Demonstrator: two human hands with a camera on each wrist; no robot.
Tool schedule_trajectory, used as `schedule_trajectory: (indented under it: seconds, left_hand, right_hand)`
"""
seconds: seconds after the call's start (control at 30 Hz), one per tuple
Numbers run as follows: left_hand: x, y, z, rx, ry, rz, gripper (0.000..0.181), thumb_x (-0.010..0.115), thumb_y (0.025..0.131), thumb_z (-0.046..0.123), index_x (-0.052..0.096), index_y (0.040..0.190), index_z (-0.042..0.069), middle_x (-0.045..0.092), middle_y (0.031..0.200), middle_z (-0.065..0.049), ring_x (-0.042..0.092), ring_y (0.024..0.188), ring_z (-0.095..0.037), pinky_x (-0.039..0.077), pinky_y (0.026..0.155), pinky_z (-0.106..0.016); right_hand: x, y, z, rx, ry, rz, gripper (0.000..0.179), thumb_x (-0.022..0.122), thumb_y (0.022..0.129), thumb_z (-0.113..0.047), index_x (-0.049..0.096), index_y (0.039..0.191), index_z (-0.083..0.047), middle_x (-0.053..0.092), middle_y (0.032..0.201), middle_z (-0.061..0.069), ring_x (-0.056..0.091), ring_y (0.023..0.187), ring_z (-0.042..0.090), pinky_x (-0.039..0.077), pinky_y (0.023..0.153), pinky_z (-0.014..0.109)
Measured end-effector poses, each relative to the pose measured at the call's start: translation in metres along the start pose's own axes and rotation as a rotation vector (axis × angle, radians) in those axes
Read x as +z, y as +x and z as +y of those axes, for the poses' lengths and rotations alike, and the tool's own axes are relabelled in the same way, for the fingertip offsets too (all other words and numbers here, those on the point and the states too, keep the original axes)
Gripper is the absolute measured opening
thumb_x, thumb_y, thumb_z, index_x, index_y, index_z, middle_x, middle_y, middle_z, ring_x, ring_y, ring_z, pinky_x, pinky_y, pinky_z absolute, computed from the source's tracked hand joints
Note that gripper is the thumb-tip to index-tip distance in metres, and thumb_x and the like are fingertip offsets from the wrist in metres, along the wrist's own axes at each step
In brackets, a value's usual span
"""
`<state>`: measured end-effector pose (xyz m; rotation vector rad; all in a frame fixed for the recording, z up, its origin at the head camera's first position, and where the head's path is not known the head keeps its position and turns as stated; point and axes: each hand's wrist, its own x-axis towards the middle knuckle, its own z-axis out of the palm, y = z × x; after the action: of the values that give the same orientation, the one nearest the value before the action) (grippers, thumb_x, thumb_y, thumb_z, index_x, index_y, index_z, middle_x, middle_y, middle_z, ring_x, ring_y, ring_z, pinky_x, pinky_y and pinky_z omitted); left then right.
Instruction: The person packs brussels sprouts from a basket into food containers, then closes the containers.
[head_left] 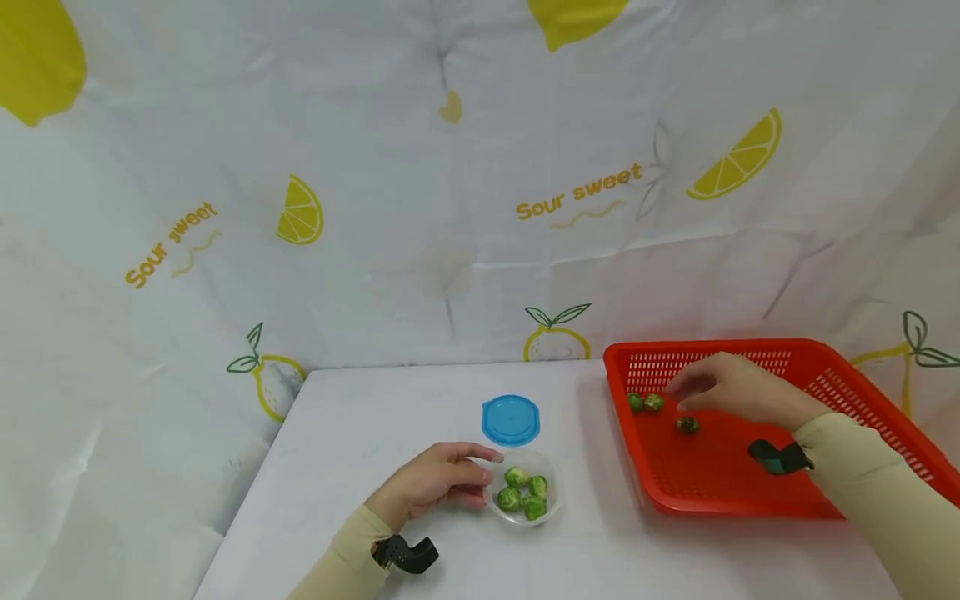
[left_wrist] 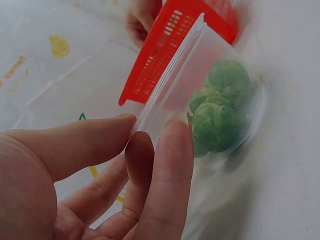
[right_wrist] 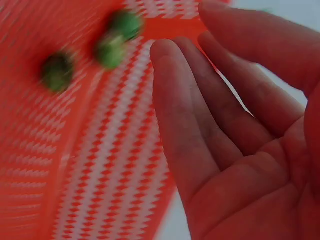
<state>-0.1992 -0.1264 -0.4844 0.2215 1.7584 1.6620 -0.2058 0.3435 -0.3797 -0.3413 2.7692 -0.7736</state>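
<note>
My left hand (head_left: 441, 481) pinches the rim of a round clear plastic container (head_left: 555, 500) between thumb and fingers. The container stands upright on the table, with several green Brussels sprouts (head_left: 535, 507) inside. In the left wrist view, the sprouts (left_wrist: 216, 127) show through its wall. Over a red perforated plastic basket (head_left: 652, 497), my right hand (head_left: 731, 387) hovers with nothing in its fingers. Three Brussels sprouts lie in the basket: two touching (right_wrist: 110, 52) and a darker one (right_wrist: 57, 71) apart from them.
A blue lid (head_left: 511, 420) lies flat on the white table (head_left: 375, 417), just behind the container. The basket fills the table's right side. A white cloth (head_left: 405, 275) with lemon prints hangs at the back.
</note>
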Motion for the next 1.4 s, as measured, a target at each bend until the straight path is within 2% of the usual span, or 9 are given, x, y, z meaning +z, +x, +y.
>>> schedule_trajectory:
  seconds: [0.23,0.43,0.77,1.0,1.4]
  left_hand:
    - [0.0,0.001,0.0,0.0,0.002,0.001,0.039,0.074,0.101,0.012,0.07,0.139,0.006,0.075,0.102,-0.008,0.074,0.081,-0.012,0.068,0.08,-0.03]
    - [0.0,0.001,0.0,-0.007,-0.002,-0.001,0.038,0.074,0.101,0.011,0.071,0.139,0.006,0.077,0.101,-0.006,0.075,0.081,-0.012,0.068,0.08,-0.03]
    - [0.0,0.0,0.0,0.001,-0.016,-0.013,0.039,0.074,0.101,0.011,0.07,0.139,0.005,0.076,0.101,-0.008,0.074,0.081,-0.012,0.068,0.079,-0.029]
    - [-0.001,0.001,0.0,0.001,-0.028,-0.021,0.04,0.074,0.1,0.009,0.07,0.14,0.005,0.074,0.088,-0.002,0.074,0.08,-0.012,0.067,0.078,-0.029]
    - [-0.001,0.0,0.001,0.003,-0.009,-0.015,0.038,0.074,0.101,0.012,0.07,0.139,0.006,0.078,0.095,-0.003,0.073,0.081,-0.013,0.067,0.078,-0.029]
  right_hand:
    - [-0.001,0.013,0.047,0.092,0.055,-0.084,0.036,0.08,0.098,-0.025,0.077,0.128,-0.005,0.078,0.123,0.01,0.068,0.109,0.024,0.062,0.096,0.055]
    - [0.004,0.022,0.065,0.129,0.088,-0.129,0.033,0.082,0.095,-0.02,0.078,0.123,-0.002,0.08,0.112,0.007,0.071,0.102,0.022,0.062,0.097,0.054]
    - [0.014,0.028,0.064,0.131,0.07,-0.156,0.03,0.085,0.092,-0.018,0.08,0.118,-0.004,0.08,0.11,0.006,0.068,0.099,0.021,0.061,0.094,0.05]
    - [0.016,0.031,0.06,0.138,0.046,-0.161,0.026,0.085,0.09,-0.015,0.081,0.114,-0.004,0.08,0.108,0.005,0.066,0.099,0.022,0.06,0.095,0.053]
    - [0.016,0.036,0.059,0.121,-0.001,-0.172,0.019,0.083,0.091,-0.01,0.082,0.11,-0.005,0.08,0.105,0.004,0.069,0.096,0.02,0.062,0.092,0.053]
